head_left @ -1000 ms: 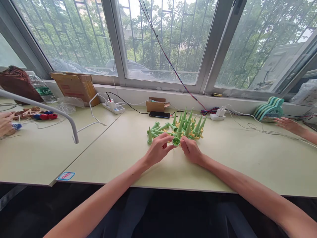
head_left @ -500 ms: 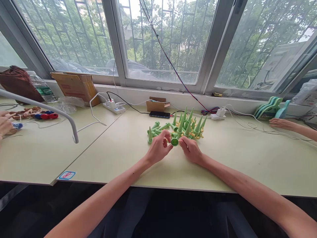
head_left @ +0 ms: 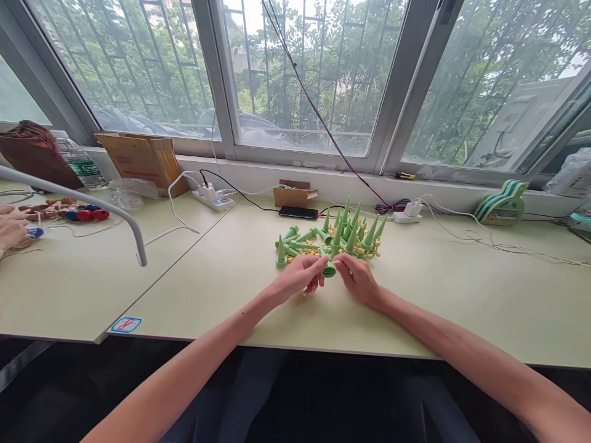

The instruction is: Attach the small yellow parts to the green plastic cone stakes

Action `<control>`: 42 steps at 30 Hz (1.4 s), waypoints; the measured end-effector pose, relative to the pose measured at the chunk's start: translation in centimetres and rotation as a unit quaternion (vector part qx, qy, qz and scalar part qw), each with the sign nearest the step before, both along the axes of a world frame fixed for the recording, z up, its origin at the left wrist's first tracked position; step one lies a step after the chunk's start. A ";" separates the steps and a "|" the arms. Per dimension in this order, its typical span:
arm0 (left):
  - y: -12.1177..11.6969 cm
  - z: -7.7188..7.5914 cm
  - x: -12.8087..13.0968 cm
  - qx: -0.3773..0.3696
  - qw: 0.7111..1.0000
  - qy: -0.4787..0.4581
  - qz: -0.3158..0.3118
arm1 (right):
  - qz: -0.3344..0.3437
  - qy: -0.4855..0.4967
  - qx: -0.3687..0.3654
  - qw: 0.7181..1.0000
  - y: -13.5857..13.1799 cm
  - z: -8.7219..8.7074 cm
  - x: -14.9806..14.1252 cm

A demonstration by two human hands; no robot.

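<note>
A green plastic plant-watering spike (head_left: 329,271) is held between my two hands, its round open end facing down toward me. My left hand (head_left: 302,274) pinches it from the left with thumb and fingertips, the lower fingers curled beneath. From the right, my right hand (head_left: 357,277) is closed at its side; whatever small part its fingertips cover is hidden. Just behind my hands is a cluster of similar green spikes (head_left: 351,237), several standing point up with small yellow valves (head_left: 372,251) at their bases. More spikes (head_left: 295,237) lie on their sides to the left.
A phone (head_left: 298,212) and small open carton (head_left: 293,194) lie behind the pile. Power strips (head_left: 212,198) and cables run along the wall. A grey metal tube (head_left: 138,240) crosses at left, near another person's hand (head_left: 12,227). Green boards (head_left: 503,203) lean at far right.
My left hand has turned over and dropped slightly, and the spike's open end has tipped downward. My right hand stays put. Another person's hand at far right has left, with one board gone.
</note>
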State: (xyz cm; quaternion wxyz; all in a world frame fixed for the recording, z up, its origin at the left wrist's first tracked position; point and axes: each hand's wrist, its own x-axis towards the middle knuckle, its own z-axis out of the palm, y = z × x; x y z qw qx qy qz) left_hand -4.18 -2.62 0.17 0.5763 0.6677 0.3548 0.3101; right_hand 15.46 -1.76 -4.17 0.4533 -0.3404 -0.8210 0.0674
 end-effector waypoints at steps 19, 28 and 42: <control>0.4 -2.0 -0.2 0.379 0.912 0.128 0.093 | -0.005 -0.030 -0.045 0.999 0.3 -0.3 0.2; 0.1 -1.0 0.2 0.301 0.941 0.056 0.147 | -0.025 0.004 -0.040 0.999 0.3 -0.4 0.0; 0.3 -0.7 0.0 0.030 0.994 0.100 0.035 | 0.008 0.005 0.033 0.999 0.2 0.0 0.1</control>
